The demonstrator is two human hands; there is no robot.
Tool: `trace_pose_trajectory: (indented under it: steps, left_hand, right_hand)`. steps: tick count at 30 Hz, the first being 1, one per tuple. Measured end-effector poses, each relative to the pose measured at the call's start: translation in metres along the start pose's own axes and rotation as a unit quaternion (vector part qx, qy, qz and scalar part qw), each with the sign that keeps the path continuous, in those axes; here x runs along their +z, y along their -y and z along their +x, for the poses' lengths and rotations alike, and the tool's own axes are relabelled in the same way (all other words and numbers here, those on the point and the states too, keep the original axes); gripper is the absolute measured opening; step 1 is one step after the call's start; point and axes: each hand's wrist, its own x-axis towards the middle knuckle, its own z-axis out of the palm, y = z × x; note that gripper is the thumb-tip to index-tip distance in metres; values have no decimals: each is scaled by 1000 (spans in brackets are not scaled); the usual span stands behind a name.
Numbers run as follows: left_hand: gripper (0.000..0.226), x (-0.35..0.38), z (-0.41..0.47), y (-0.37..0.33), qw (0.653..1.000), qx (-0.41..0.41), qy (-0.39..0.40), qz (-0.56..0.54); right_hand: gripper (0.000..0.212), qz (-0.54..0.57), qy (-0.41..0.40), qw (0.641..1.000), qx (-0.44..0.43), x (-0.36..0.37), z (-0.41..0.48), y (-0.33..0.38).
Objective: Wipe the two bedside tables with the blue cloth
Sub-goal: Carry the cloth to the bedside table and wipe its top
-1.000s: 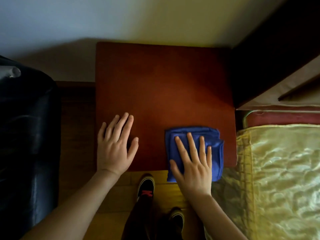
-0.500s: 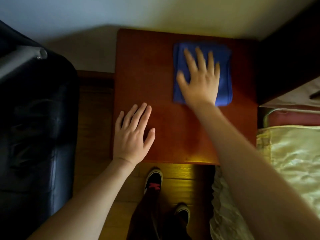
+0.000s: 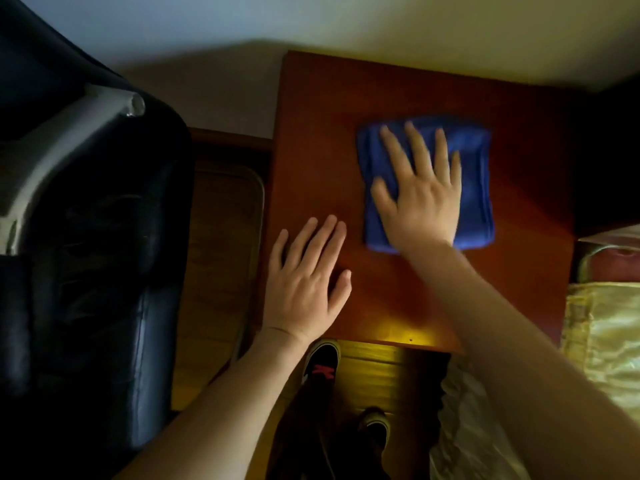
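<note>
A folded blue cloth [image 3: 474,188] lies flat near the middle of the reddish-brown bedside table [image 3: 329,126]. My right hand [image 3: 420,192] presses down on the cloth with fingers spread, covering its left half; the hand looks blurred. My left hand [image 3: 306,282] rests flat on the table's front left part, fingers apart, holding nothing. The second bedside table is out of view.
A black leather chair [image 3: 90,254] with a silver armrest stands at the left. A bed with a gold cover [image 3: 609,341] borders the table on the right. A dark headboard [image 3: 609,150] rises at the right. My shoes [image 3: 320,365] stand on the wooden floor below the table.
My right hand pushed the cloth from the table's front edge to the back, then drew it back toward the middle. The left hand stayed flat on the table.
</note>
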Motion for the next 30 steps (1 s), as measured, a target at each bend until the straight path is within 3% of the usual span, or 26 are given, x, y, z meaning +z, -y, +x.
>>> trace_pose_trajectory:
  steps: [3,6,10,14,16,19,25,27,30]
  left_hand:
    - [60,-1,-1,0,1000,-1,8,-5]
    - [60,-1,0,0,1000,0,9,2]
    - [59,-4,0,-1,1000,0,23,4]
    - [61,-2,0,-2,1000,-7,27,-1]
    - [61,0,0,-2,1000,-6,18,-4]
    - [61,2,0,0,1000,-8,12,-5]
    - [60,0,1,0,1000,-6,4,-6]
    - [60,-2,1,-1,1000,-6,4,2]
    - [59,-4,1,-2,1000,-6,10,7]
  right_hand:
    - [61,7,7,1000,6,-5,74,18]
    - [61,2,11,1000,-21,-7,85,20]
    - [61,-9,17,997,-69,-6,-6,-3]
    - [65,-28,50,997,-46,-3,-136,-29]
    - [64,-34,64,997,-34,-2,-160,-32]
    - [65,-25,38,998,-33,-3,-113,-22]
    - [67,18,5,1000,5,-9,83,7]
    - [66,19,10,1000,-8,-8,99,8]
    - [61,3,-5,998,-67,-13,47,-8]
